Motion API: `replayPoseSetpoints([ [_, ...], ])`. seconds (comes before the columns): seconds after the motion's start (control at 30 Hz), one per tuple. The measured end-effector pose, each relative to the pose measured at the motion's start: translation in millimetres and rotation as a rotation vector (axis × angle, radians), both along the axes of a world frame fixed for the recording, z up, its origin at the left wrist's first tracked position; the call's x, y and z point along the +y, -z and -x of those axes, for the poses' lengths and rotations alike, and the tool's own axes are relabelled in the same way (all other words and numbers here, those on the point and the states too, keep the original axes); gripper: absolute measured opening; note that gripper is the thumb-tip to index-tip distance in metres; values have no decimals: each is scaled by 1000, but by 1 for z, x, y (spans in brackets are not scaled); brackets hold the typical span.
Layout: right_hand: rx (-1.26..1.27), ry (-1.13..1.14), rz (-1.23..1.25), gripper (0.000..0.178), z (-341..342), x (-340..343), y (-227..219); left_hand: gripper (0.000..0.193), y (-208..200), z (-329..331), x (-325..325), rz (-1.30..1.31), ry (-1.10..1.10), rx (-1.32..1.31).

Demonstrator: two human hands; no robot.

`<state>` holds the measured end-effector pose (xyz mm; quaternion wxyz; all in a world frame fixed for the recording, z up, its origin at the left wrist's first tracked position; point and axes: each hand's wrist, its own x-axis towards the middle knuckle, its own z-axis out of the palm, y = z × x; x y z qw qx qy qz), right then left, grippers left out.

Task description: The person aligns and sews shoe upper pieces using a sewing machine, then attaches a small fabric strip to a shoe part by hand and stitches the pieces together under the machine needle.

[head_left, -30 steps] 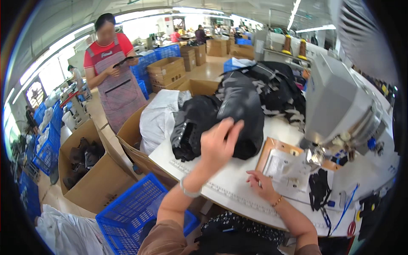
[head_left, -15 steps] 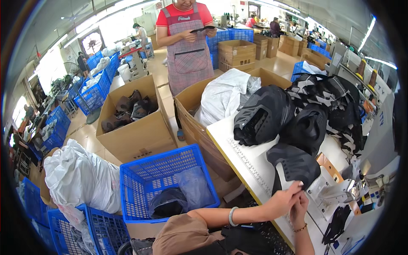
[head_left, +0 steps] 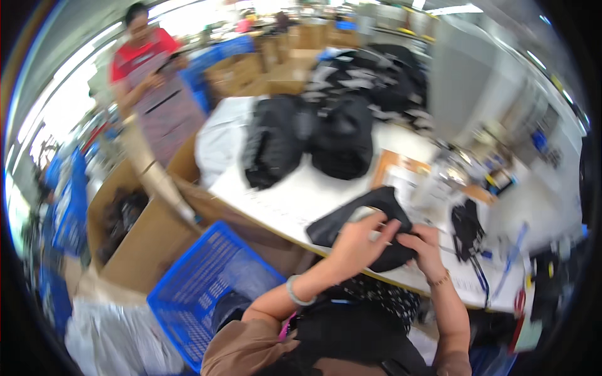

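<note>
Both hands have hold of a black shoe upper (head_left: 385,203) at the near edge of the white sewing table (head_left: 295,200). My left hand (head_left: 360,247) lies over its near side with bent fingers gripping it. My right hand (head_left: 425,247) pinches its right edge, thumb and fingers together. Part of the upper is hidden under the hands, and the picture is smeared by motion. Just right of it stands a sewing machine (head_left: 445,178). Beyond it on the table are two stacks of dark uppers, a left stack (head_left: 273,141) and a right stack (head_left: 343,141).
Black strips (head_left: 467,229) lie right of the machine. A heap of black and white pieces (head_left: 342,75) is at the back. Left stand a blue crate (head_left: 182,294), a cardboard box (head_left: 147,247) and a white sack (head_left: 119,338). A person in an apron (head_left: 166,116) stands beyond.
My view has swung to the right. The upper, earlier lying by the stacks with my hands at its near end, is now at the table's near edge in both hands.
</note>
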<state>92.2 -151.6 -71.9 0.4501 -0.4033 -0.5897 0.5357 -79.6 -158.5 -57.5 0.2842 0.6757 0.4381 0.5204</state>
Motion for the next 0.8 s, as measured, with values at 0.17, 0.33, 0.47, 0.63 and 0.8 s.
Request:
replayPoseSetpoints([
  [0.17,83,47,59,17,-22,-5,-26,17,-19,-36,24,-88,16,-20],
  [0.33,219,129,4,17,-48,10,-25,13,-33,-79,56,-13,90,-60],
  [0.47,208,171,-40,18,-50,31,-41,15,-31,-90,92,-73,50,-52],
  [0.63,140,300,-126,20,-42,44,-37,15,-26,-94,119,29,58,-38],
  [0.8,258,472,-213,18,-38,44,-31,22,-33,-105,128,128,296,-149],
])
